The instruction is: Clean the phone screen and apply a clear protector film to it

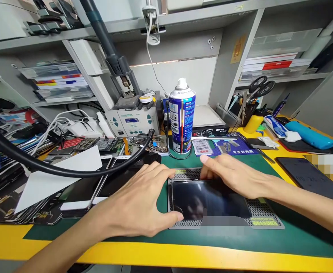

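Note:
A smartphone [189, 199] with a dark, glossy screen lies face up on a grey perforated mat [269, 216]. At its left end my left hand [139, 201] is spread, thumb at the near corner of the phone and index fingertip by the far left corner. My right hand [229, 172] reaches over the right part of the phone. Its fingers are curled down at the far edge and its thumb is raised apart; whatever those fingers hold, if anything, is hidden. Part of the phone's near edge is blurred.
Behind the mat stands a blue spray can [182, 117]. A black hose [78, 172] arches across the left side. White paper [63, 176] and several phones lie there. Another phone [308, 176] lies at right. A grey control unit [134, 119] and a flat heating plate [206, 117] stand behind.

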